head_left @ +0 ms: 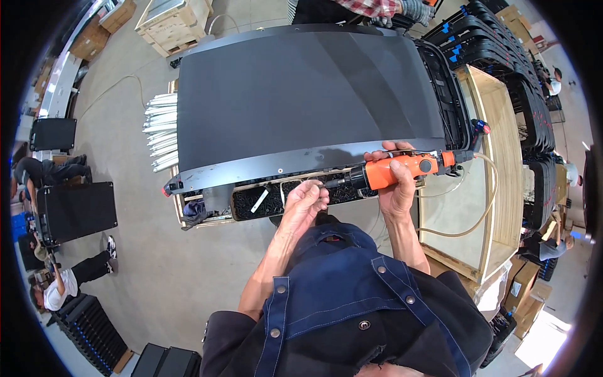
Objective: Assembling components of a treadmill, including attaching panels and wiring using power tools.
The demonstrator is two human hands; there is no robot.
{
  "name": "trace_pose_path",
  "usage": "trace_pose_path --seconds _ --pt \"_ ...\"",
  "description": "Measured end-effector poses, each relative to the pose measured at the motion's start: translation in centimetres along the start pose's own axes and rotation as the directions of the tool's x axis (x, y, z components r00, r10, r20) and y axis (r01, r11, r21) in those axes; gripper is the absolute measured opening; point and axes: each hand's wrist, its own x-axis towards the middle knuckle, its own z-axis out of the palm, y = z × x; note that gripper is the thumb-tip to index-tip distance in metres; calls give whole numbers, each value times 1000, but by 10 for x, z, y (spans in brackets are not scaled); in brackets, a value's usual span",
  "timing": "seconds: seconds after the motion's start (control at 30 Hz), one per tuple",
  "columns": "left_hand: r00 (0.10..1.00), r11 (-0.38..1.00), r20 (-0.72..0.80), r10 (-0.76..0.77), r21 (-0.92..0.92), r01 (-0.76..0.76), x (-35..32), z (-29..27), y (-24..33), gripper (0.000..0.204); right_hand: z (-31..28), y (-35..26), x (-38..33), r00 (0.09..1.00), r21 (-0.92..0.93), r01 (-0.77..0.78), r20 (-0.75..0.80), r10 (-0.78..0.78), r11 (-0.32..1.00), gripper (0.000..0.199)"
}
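My right hand (pixel 396 182) grips an orange pneumatic screwdriver (pixel 402 169), held sideways with its black tip pointing left. A tan air hose (pixel 483 207) loops from its rear end. My left hand (pixel 306 200) pinches something small at the tool's tip (pixel 330 183); I cannot tell what. Both hands hover over a black tray of dark screws (pixel 276 198). Just beyond lies a large dark panel (pixel 301 94) with a metal edge strip (pixel 270 166) carrying small holes.
A bundle of silver rails (pixel 160 132) sticks out left of the panel. A wooden crate (pixel 490 182) stands to the right, with stacked black frames (pixel 502 56) behind it. People sit on the floor at left by dark panels (pixel 75 210). Another person's plaid sleeve (pixel 377 7) shows at top.
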Motion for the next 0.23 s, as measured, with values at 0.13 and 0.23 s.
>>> trace_pose_path --seconds 0.13,0.23 --pt "990 939 -16 137 322 -124 -9 -17 21 24 23 23 -15 997 -62 30 -66 -34 998 48" --pt "997 953 21 75 294 -78 -9 -38 35 23 38 39 -23 997 -106 65 -43 -70 992 46"
